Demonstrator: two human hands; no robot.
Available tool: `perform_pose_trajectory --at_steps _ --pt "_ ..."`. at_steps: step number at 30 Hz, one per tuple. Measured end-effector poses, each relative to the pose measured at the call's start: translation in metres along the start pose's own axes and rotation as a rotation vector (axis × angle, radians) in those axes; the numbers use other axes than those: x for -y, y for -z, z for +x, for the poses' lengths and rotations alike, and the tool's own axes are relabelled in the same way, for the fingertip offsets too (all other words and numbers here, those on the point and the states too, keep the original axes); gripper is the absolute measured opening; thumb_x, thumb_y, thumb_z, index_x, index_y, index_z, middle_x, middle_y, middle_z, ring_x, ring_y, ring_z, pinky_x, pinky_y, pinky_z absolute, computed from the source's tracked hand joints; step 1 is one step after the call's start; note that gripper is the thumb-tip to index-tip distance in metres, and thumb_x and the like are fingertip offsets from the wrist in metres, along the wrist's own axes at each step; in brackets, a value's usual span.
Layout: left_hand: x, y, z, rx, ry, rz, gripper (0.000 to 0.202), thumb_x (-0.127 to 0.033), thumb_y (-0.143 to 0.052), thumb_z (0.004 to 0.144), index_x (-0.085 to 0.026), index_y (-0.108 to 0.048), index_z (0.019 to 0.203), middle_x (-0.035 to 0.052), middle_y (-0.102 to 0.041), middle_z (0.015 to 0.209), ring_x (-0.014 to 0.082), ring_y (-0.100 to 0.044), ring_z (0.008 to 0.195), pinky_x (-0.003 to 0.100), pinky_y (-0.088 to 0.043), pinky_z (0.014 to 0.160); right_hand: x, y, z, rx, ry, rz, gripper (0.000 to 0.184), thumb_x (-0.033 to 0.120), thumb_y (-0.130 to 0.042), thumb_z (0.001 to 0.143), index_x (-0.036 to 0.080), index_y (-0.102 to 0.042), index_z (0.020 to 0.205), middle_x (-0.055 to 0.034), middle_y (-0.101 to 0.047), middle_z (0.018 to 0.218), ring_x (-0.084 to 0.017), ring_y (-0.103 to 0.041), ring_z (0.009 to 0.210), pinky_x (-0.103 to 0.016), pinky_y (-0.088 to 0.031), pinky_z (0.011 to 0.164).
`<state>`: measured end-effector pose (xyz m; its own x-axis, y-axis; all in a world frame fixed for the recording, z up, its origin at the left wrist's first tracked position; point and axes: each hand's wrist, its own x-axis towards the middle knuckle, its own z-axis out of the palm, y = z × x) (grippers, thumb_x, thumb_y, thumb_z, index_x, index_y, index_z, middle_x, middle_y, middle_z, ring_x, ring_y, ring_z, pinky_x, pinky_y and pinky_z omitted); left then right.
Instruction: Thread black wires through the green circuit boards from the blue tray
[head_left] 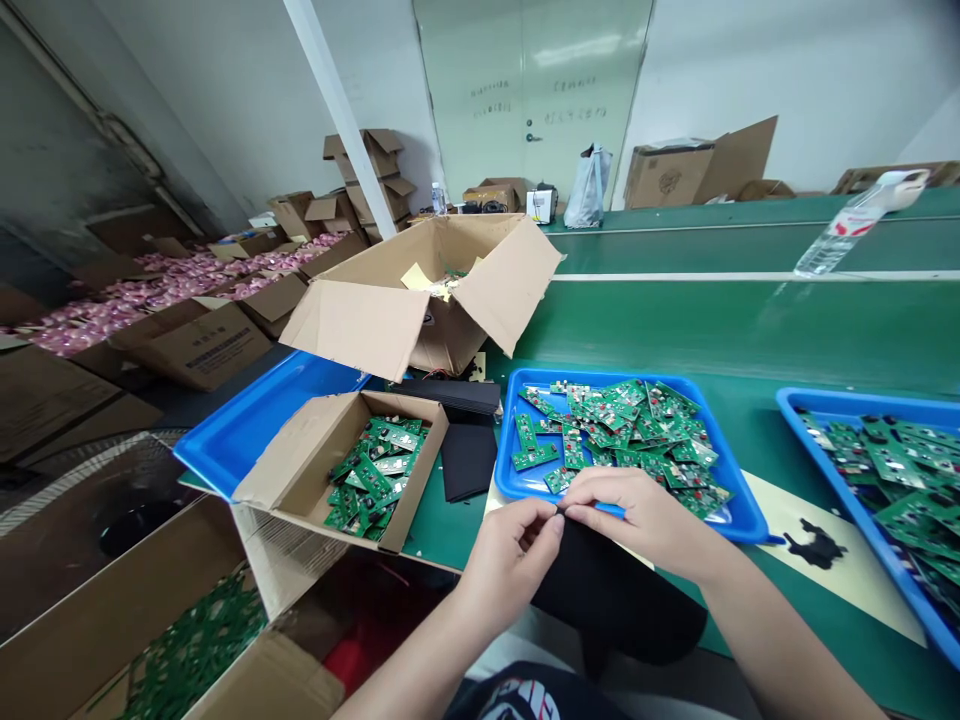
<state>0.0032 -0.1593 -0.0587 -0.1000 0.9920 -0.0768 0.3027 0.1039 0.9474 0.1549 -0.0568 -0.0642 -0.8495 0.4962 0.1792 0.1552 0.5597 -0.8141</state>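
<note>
Found a black sheet [607, 600] nearest the lens, at six o'clock, drooping over the near edge of the table [750, 330]. Noted the left hand [514, 560] at the sheet's eleven o'clock, thumb and forefinger pressed together on its top edge. Noted the right hand [649, 520] just beside, at one o'clock, fingertips likewise nipping that edge, almost touching the left pinch. Saw the bulk of the sheet hang below both grips, toward the lap.

Judged it thin, limp and light, hardly fragile, perhaps a little slick. Judged the top edge the place to take it, fingertips set apart, since one lone pinch would likely let it fold and sag.

Swept round from the left: spotted a low carton [112, 610] of green boards [202, 630] at eight o'clock, a small box [300, 450] of the same at ten, a dark stack [466, 460] at eleven, and a blue tray [504, 450] heaped with boards at twelve, right behind the knuckles. Spotted a second tray [862, 398] at three. Made out a big carton [360, 325] farther back at eleven and a water bottle [844, 228] at two.
</note>
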Motion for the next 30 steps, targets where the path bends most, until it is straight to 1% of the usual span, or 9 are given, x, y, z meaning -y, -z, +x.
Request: perform_pose_trajectory --at_steps 5,10,14,17,20,23,26,28,30 --pt "0.002 0.001 0.001 -0.022 -0.070 0.113 0.024 -0.026 -0.044 0.084 -0.016 -0.050 0.064 -0.0031 -0.039 0.057 0.0097 -0.034 0.054 0.022 -0.028 0.052 0.003 0.000 0.000 0.000 0.035 -0.080 0.023 0.025 -0.047 0.092 0.018 -0.065 0.081 -0.0042 -0.067 0.080 -0.015 -0.062 0.075 -0.027 -0.049 0.070" --pt "0.004 0.002 0.003 -0.027 -0.141 0.247 0.029 -0.023 -0.042 0.086 -0.017 -0.045 0.057 -0.0033 -0.036 0.054 0.0101 -0.033 0.053 0.022 -0.027 0.051 0.004 -0.003 0.001 -0.042 0.112 -0.213 0.023 0.021 -0.045 0.092 0.018 -0.066 0.083 -0.0059 -0.068 0.081 -0.018 -0.063 0.076 -0.031 -0.050 0.069" --pt "0.008 0.002 0.005 -0.036 -0.173 0.294 0.028 -0.023 -0.043 0.086 -0.016 -0.052 0.059 -0.0019 -0.043 0.055 0.0107 -0.037 0.053 0.022 -0.029 0.050 0.003 -0.009 0.002 -0.128 0.202 -0.336 0.023 0.015 -0.044 0.089 0.017 -0.065 0.079 -0.0082 -0.068 0.079 -0.020 -0.063 0.072 -0.032 -0.050 0.065" --pt "0.009 0.003 0.005 -0.042 -0.161 0.276 0.029 -0.023 -0.044 0.085 -0.016 -0.054 0.060 -0.0022 -0.043 0.054 0.0103 -0.036 0.052 0.021 -0.029 0.049 0.001 -0.013 0.004 -0.185 0.206 -0.303 0.019 0.013 -0.046 0.085 0.018 -0.063 0.076 -0.0065 -0.066 0.075 -0.019 -0.062 0.069 -0.030 -0.049 0.062" --pt "0.008 0.003 0.005 -0.048 -0.118 0.201 0.028 -0.024 -0.044 0.084 -0.015 -0.055 0.060 -0.0030 -0.040 0.054 0.0096 -0.034 0.051 0.021 -0.028 0.049 -0.002 -0.017 0.005 -0.220 0.159 -0.189 0.016 0.012 -0.048 0.083 0.018 -0.060 0.074 -0.0044 -0.064 0.072 -0.017 -0.061 0.067 -0.028 -0.048 0.061" --pt "0.009 0.002 0.005 -0.075 -0.038 0.092 0.024 -0.028 -0.046 0.083 -0.015 -0.057 0.066 -0.0030 -0.042 0.056 0.0092 -0.035 0.051 0.021 -0.029 0.050 -0.005 -0.022 0.005 -0.294 0.104 -0.071 0.016 0.012 -0.049 0.081 0.019 -0.059 0.071 -0.0035 -0.063 0.070 -0.015 -0.060 0.064 -0.027 -0.048 0.061" --pt "0.021 0.001 0.004 -0.139 0.041 -0.010 0.024 -0.034 -0.049 0.081 -0.014 -0.056 0.068 -0.0028 -0.045 0.058 0.0088 -0.038 0.052 0.020 -0.032 0.051 -0.011 -0.028 0.002 -0.445 0.024 0.045 0.015 0.016 -0.052 0.080 0.018 -0.059 0.068 -0.0030 -0.063 0.068 -0.015 -0.060 0.063 -0.027 -0.049 0.060" --pt "0.035 -0.001 0.003 -0.169 0.112 -0.045 0.028 -0.039 -0.050 0.079 -0.015 -0.051 0.065 -0.0036 -0.042 0.056 0.0085 -0.040 0.051 0.019 -0.034 0.049 -0.017 -0.033 -0.004 -0.574 -0.073 0.156 0.014 0.019 -0.055 0.080 0.018 -0.061 0.067 -0.0030 -0.064 0.069 -0.016 -0.061 0.064 -0.027 -0.050 0.060" --pt "0.050 -0.002 -0.001 -0.154 0.221 -0.014 0.031 -0.044 -0.045 0.080 -0.018 -0.045 0.064 -0.0047 -0.041 0.053 0.0090 -0.044 0.047 0.019 -0.036 0.045 -0.026 -0.039 -0.012 -0.713 -0.201 0.300 0.013 0.024 -0.059 0.079 0.018 -0.063 0.069 -0.0028 -0.065 0.069 -0.017 -0.062 0.065 -0.027 -0.051 0.060"
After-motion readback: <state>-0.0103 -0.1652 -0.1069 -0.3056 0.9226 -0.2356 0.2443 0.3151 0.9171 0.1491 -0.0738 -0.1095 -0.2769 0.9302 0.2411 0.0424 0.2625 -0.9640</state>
